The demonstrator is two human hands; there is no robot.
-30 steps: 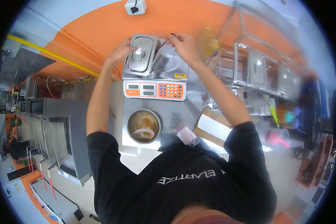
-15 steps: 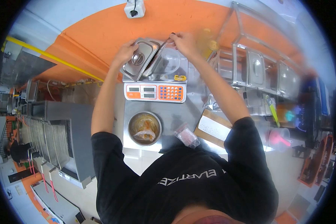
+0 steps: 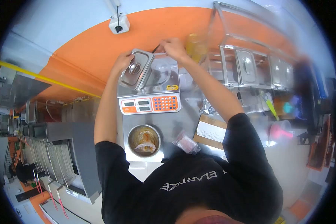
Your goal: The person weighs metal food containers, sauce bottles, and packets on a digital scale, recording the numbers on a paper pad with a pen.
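At the back of the counter, my left hand (image 3: pixel 124 61) is closed on the edge of a steel pan lid (image 3: pixel 139 62), round-knobbed and tilted. Under the lid is a small steel pan (image 3: pixel 147 76), mostly covered; its contents are hidden. My right hand (image 3: pixel 173 48) pinches a thin dark handle (image 3: pixel 156 48) just right of the lid; its other end is out of sight. Both hands are above the platform of a digital scale (image 3: pixel 149 104) with an orange keypad. A yellow tag (image 3: pixel 172 87) lies on the platform's front right corner.
Near my body are a steel bowl (image 3: pixel 144 128) with an orange-stained plastic bag, a small pink packet (image 3: pixel 186 143) and a cardboard piece (image 3: pixel 211 131) with a printed sheet. Right stands a rack (image 3: pixel 224 65) with lidded pans, left a fryer (image 3: pixel 82 149) with baskets.
The lid has come down closer over the pan, narrowing the gap. My right hand has drawn the dark handle slightly out to the side. The camera view has also shifted.
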